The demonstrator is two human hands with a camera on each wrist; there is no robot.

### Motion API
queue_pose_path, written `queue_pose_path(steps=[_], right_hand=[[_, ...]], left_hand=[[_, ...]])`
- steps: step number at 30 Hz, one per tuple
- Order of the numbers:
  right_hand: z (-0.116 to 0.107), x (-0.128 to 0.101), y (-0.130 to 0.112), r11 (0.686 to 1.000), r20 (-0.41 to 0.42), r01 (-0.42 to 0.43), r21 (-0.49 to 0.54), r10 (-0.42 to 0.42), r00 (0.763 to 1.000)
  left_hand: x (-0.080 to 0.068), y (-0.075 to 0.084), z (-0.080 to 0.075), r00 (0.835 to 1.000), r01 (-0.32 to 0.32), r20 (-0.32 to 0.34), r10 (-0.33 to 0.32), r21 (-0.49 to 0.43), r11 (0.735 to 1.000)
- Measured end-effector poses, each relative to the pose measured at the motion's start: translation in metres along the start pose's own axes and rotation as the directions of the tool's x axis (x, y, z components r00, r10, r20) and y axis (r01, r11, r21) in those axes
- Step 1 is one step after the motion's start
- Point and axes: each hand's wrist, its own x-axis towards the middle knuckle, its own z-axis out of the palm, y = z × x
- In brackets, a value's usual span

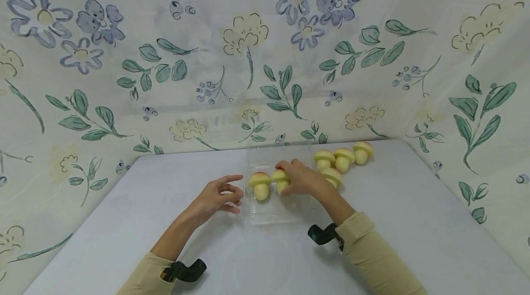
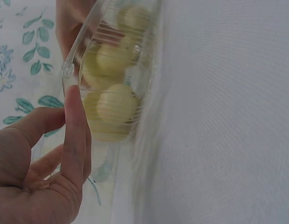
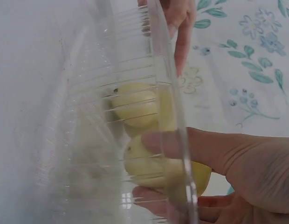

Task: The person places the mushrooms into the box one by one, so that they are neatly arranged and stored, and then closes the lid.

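A clear plastic box (image 1: 265,218) lies on the table with two yellow mushroom-shaped pieces inside. My right hand (image 1: 305,180) reaches into it and grips the right mushroom-shaped piece (image 1: 280,181), thumb on its pale stem, as the right wrist view also shows. Beside it in the box stands the left mushroom-shaped piece (image 1: 261,190), cap up. My left hand (image 1: 218,198) is at the box's left wall with loosely bent fingers. In the left wrist view, a fingertip (image 2: 73,98) is right at the box's rim (image 2: 68,70).
Several more mushroom-shaped pieces (image 1: 342,160) sit on the white table (image 1: 385,221) right of the box, one partly behind my right wrist. A floral cloth (image 1: 232,65) hangs behind the table. Each wrist bears a black camera mount (image 1: 190,271).
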Motion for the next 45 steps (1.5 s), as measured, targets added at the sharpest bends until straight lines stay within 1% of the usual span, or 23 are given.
queue_pose_path(steps=[10, 14, 24, 32, 41, 45], right_hand=[[0.007, 0.003, 0.004, 0.999, 0.007, -0.032, 0.020, 0.032, 0.999], [0.006, 0.003, 0.004, 0.998, 0.007, -0.049, 0.035, 0.049, 0.999], [0.002, 0.001, 0.003, 0.998, 0.015, -0.057, 0.038, 0.057, 0.998], [-0.002, -0.003, 0.002, 0.999, 0.022, -0.045, 0.016, 0.044, 0.999], [-0.012, -0.012, 0.002, 1.000, 0.000, -0.006, -0.017, 0.006, 1.000], [-0.016, -0.016, 0.002, 1.000, -0.009, -0.005, -0.020, 0.005, 1.000]], left_hand=[[0.001, -0.002, 0.000, 1.000, -0.002, -0.001, 0.002, -0.010, 1.000], [0.000, -0.002, 0.000, 1.000, -0.004, 0.000, 0.004, -0.009, 1.000], [0.000, -0.002, 0.000, 1.000, -0.007, 0.005, 0.007, -0.003, 1.000], [-0.001, -0.001, 0.000, 1.000, -0.007, 0.003, 0.007, 0.000, 1.000], [-0.001, -0.002, 0.000, 1.000, -0.007, 0.000, 0.007, 0.004, 1.000], [0.000, -0.002, 0.000, 1.000, -0.005, 0.000, 0.005, 0.004, 1.000]])
